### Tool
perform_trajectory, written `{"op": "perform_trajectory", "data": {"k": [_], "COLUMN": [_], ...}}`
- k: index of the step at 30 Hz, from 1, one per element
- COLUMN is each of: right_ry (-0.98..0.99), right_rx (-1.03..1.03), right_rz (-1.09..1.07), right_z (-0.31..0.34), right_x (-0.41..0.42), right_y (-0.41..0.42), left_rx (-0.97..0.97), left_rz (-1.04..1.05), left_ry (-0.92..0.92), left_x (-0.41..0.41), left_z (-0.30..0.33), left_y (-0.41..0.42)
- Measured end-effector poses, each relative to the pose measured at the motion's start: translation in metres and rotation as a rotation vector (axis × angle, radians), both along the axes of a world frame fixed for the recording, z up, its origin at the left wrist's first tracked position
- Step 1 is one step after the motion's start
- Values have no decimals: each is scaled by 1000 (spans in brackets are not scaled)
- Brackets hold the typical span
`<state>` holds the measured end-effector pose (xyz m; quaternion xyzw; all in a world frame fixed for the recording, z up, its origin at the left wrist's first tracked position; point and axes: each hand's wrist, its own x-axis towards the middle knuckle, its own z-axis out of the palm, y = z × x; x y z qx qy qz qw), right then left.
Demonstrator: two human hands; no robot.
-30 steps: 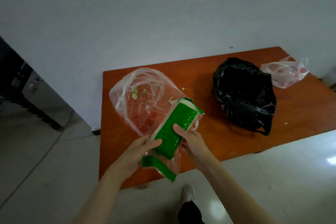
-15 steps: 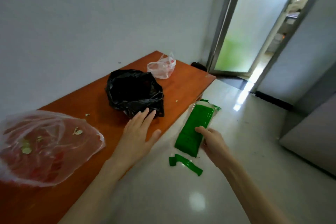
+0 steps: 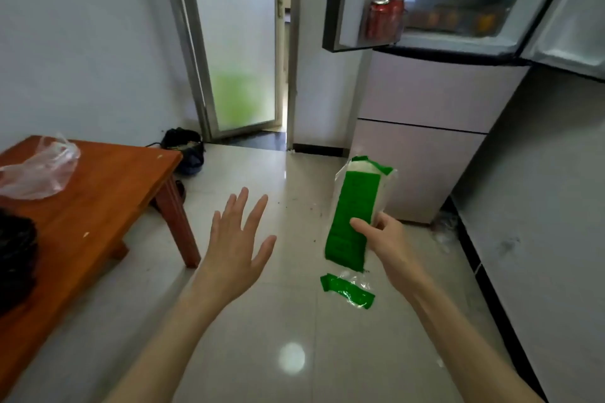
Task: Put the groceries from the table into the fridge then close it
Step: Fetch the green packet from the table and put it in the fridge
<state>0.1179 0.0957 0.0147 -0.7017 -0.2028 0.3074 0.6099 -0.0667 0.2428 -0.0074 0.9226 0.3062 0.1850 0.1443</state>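
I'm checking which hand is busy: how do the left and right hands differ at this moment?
The left hand is open with straight, spread fingers; the right hand has its fingers curled round the green packet. The left hand holds nothing and hangs over the floor beside the table; the right hand carries the packet upright, on the side of the open fridge. Both are bare and stretched forward.

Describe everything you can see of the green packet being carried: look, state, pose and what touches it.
The long green plastic-wrapped packet is a flat oblong block in clear film with green printing. It stands nearly upright in mid-air over the tiled floor, its top leaning slightly right toward the open fridge. The clear film at its top looks crumpled, and a loose green-banded film end hangs below. Only the right hand touches it, thumb on the front near its lower half; nothing else does.
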Motion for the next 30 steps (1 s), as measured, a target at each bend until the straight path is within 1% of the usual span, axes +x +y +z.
{"op": "perform_trajectory", "data": {"k": [5,9,13,16,22,27,30], "right_ry": [9,-9,-17,-29,-60,-44,-47], "right_rx": [-15,-34,0,23,62,94,114], "right_rz": [-109,-173,-256,-304,-315,-336,-325], "right_z": [-14,-22,-22,-10,22,34,41], "right_x": [68,132,216,286,413,503,557], "right_y": [-38,-43,-26,-3,32,54,69], "left_rx": [2,-26,-13,-20,19,37,59], "left_rz": [-177,-258,-295,-308,-364,-430,-427], "left_ry": [26,59,46,12,-12,10,27], "left_x": [97,175,263,338,482,579,633], "left_z": [-13,-22,-25,-17,7,19,22], "left_y": [-10,-3,22,45,87,102,113]}}
